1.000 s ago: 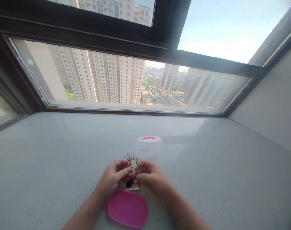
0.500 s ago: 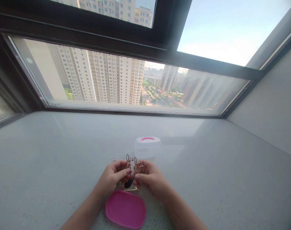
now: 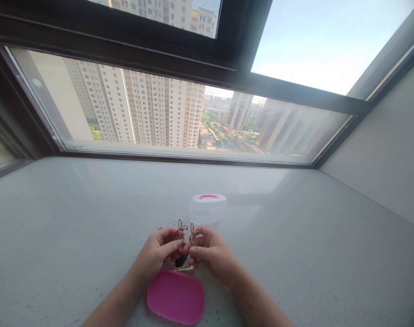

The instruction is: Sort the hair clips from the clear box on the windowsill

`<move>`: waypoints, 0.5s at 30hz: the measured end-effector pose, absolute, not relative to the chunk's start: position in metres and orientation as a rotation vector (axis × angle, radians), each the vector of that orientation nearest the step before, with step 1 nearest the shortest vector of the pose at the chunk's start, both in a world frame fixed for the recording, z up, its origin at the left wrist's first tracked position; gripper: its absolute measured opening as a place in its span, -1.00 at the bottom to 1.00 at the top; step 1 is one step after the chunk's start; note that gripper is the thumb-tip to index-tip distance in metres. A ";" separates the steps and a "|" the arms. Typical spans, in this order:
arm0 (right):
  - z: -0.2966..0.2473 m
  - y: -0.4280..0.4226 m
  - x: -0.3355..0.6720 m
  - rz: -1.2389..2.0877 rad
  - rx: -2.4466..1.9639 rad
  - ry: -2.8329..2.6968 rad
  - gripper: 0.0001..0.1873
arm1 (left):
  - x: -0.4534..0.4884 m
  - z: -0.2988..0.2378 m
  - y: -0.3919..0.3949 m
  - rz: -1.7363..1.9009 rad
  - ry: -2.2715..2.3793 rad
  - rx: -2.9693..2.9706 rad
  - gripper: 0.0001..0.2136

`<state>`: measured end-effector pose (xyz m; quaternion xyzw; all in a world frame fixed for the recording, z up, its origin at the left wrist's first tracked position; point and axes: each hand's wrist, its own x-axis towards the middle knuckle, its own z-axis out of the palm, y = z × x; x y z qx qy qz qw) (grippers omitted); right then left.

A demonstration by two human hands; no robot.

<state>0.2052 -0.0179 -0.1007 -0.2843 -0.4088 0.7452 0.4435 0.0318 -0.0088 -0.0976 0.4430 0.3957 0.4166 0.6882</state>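
My left hand (image 3: 164, 247) pinches a small brown hair ornament with rabbit-ear loops (image 3: 180, 229) between thumb and fingers. In my right hand (image 3: 208, 250) is a matching brown rabbit-ear ornament (image 3: 192, 234), held upright close beside the first. The two pieces are a narrow gap apart. Below the fingers a black item (image 3: 182, 260) and a gold-coloured, bar-shaped piece (image 3: 185, 268) show in part, their kind hard to make out. A pink tray (image 3: 176, 297) with rounded corners lies just in front of the hands.
Beyond the hands stands a translucent white box (image 3: 207, 210) with a pink handle (image 3: 208, 197). Small pale rings (image 3: 159, 225) lie left of it on the speckled sill (image 3: 73, 227). A dark-framed window (image 3: 193, 160) borders the back, a wall (image 3: 391, 150) the right.
The view has shifted slightly, so everything sits a little further left. Both hands keep their grip; the right-hand ornament appears turned a bit, more edge-on than before.
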 end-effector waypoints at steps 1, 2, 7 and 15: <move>-0.101 -0.018 0.205 1.849 -0.705 -1.014 -0.67 | 0.032 -0.097 -0.009 0.934 0.886 0.990 -0.82; -0.101 -0.018 0.205 1.848 -0.704 -1.016 -0.67 | 0.032 -0.097 -0.009 0.933 0.887 0.988 -0.82; -0.101 -0.018 0.205 1.850 -0.704 -1.037 -0.67 | 0.032 -0.096 -0.008 0.918 0.894 0.980 -0.81; -0.098 -0.017 0.206 1.845 -0.702 -1.051 -0.69 | 0.033 -0.098 -0.009 0.945 0.917 0.977 -0.82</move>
